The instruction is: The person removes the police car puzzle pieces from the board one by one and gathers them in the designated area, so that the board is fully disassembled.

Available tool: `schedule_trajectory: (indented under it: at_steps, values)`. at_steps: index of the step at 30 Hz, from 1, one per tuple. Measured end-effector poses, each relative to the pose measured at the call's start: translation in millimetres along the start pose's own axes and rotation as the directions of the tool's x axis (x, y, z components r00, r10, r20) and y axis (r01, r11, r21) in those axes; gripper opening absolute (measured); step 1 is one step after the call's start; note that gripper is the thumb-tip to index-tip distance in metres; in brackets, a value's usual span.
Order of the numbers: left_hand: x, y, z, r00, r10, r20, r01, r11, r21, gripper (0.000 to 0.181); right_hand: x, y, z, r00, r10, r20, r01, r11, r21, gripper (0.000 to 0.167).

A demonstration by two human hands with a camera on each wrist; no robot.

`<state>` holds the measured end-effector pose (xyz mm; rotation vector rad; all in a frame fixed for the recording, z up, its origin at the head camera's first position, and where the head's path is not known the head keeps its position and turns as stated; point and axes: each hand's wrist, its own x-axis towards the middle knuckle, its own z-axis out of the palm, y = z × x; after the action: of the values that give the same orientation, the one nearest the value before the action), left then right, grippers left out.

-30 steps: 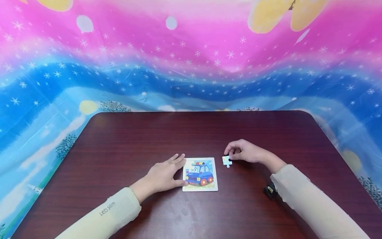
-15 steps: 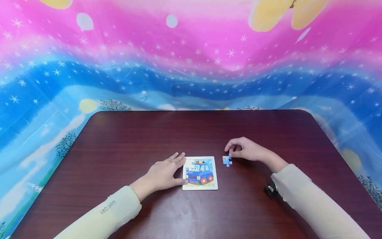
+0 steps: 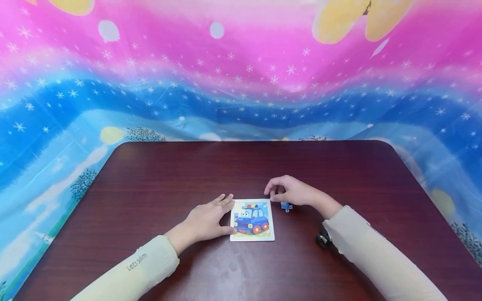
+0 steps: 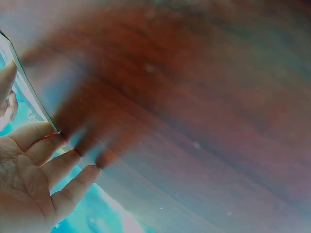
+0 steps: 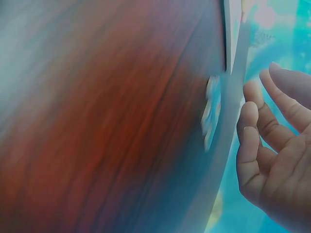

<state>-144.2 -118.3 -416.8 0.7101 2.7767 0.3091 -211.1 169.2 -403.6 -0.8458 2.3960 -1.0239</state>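
Observation:
A square jigsaw puzzle point(image 3: 252, 219) with a blue cartoon car and a pale frame lies flat on the table. Along its left side rests my left hand point(image 3: 205, 219), thumb and fingers extended, their tips touching the frame's edge. My right hand point(image 3: 293, 191) hovers by the puzzle's upper right corner, its fingers loosely bent. Nothing shows between the right thumb and fingertips in the right wrist view. Just below that hand, a loose blue jigsaw piece point(image 3: 287, 206) lies on the table, its upper part hidden by the hand. The same piece point(image 5: 212, 114) appears edge-on in the right wrist view.
The dark wood table point(image 3: 169, 167) has rounded far corners. A colourful printed curtain point(image 3: 241, 83) hangs behind it and along both sides. A small black device point(image 3: 322, 239) sits at the right cuff.
My right hand has moved left, away from the loose jigsaw piece and towards the puzzle's upper right corner. The piece stays on the table. My left hand keeps its place.

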Motion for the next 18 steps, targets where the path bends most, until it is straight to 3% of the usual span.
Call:
schedule_trajectory:
  at_steps: [8, 18]
  values:
    - [1.4, 0.3, -2.9, 1.0, -0.005, 0.011, 0.005, 1.0, 0.016, 0.082, 19.8, -19.3, 12.3, 0.999, -0.037, 0.032, 0.037, 0.999, -0.002, 0.015]
    - [3.1, 1.9, -4.7, 1.0, 0.007, 0.019, -0.007, 0.999, 0.048, 0.082, 34.9, -26.4, 26.7, 0.992, -0.056, 0.113, 0.063, 0.996, -0.059, 0.016]
